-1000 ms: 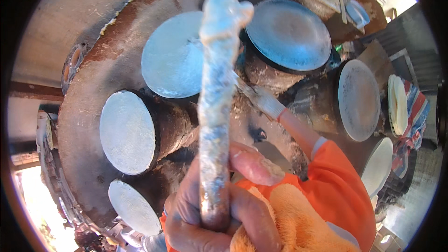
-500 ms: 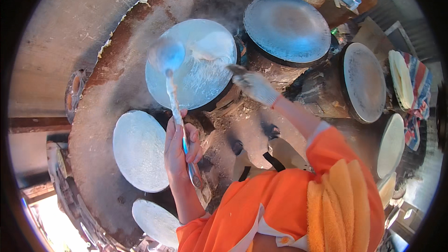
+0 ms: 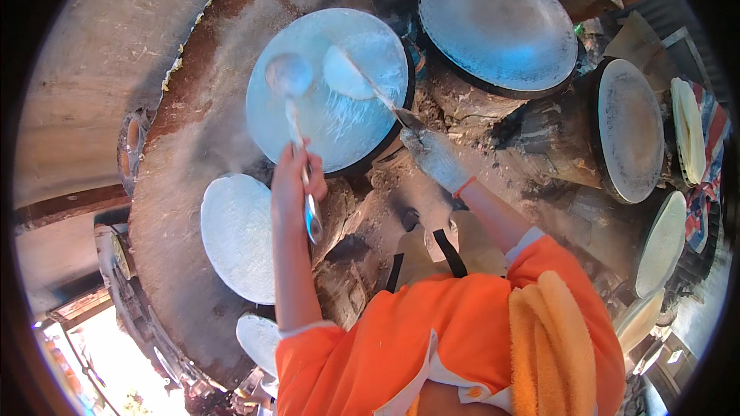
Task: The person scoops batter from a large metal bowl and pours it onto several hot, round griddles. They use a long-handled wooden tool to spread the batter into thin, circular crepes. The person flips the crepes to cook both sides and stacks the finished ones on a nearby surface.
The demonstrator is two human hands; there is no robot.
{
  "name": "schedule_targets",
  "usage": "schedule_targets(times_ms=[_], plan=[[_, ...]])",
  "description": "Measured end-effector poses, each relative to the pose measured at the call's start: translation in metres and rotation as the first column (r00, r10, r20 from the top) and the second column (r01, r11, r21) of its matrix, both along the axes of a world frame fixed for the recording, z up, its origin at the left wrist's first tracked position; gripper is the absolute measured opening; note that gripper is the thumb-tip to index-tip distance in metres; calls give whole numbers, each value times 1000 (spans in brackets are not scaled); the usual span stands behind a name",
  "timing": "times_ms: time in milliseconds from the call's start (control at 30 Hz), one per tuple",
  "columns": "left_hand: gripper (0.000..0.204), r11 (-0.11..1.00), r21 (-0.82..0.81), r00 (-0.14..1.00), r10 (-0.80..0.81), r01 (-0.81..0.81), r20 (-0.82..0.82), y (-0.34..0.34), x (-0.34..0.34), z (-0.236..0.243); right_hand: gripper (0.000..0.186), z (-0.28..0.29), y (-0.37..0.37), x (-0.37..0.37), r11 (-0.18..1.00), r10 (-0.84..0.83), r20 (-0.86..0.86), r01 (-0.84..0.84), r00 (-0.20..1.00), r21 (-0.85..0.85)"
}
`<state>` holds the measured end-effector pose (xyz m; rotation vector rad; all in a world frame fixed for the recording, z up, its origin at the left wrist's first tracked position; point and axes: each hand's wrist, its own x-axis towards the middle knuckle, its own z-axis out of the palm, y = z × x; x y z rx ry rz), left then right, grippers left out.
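Note:
My left hand (image 3: 297, 177) is closed around the metal handle of a ladle (image 3: 289, 75). The ladle's round bowl is over the left part of a large round griddle (image 3: 339, 150), slightly blurred. A whitish wet film with streaks covers the griddle, and a thicker white patch of batter (image 3: 344, 77) lies right of the ladle. My right hand (image 3: 433, 156), in a pale work glove, grips a thin long-handled tool (image 3: 370, 85) at the griddle's right edge. The tool reaches across to the batter patch; its exact kind cannot be made out.
A second round griddle (image 3: 501, 27) stands at the far right, with another griddle (image 3: 630, 131) beyond my right arm. White-coated round plates (image 3: 239, 239) sit at the left. Pale flat sheets (image 3: 686, 131) are stacked at the right edge near a striped cloth (image 3: 715, 146).
The ladle bowl has moved inward from the griddle's left rim. The right hand's tool now shows extended over the batter patch. The whole view has shifted slightly.

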<state>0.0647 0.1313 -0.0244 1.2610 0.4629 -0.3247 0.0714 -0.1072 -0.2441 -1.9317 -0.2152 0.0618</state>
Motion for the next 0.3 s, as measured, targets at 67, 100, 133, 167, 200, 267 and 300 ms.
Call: schedule_targets(times_ms=[67, 100, 133, 167, 200, 267, 300], plan=[[22, 988, 138, 998, -70, 69, -3, 6, 51, 4, 20, 4, -7, -6, 963, 22, -32, -13, 999, 270], [20, 982, 141, 992, -126, 129, -23, 15, 83, 3, 20, 18, -10, -6, 858, -15, -186, 108, 982, 501], [20, 977, 179, 993, -112, 117, -39, 19, 100, 16, 19, 80, -15, 4, 520, 73, -614, 495, 786, 696], [19, 970, 203, 991, -127, 133, -43, 16, 119, 25, 19, 113, -22, 12, 118, 319, -826, 846, 464, 520], [19, 966, 195, 985, -170, 169, -15, 21, 140, 17, 22, 108, -25, 18, 168, 308, -824, 825, 475, 539], [18, 952, 179, 965, -259, 248, 45, 26, 177, -4, 27, 64, -35, 38, 264, 284, -819, 781, 498, 567], [19, 937, 217, 955, -292, 275, 48, 18, 177, -10, 27, 61, -40, 37, 251, 267, -825, 790, 499, 559]])
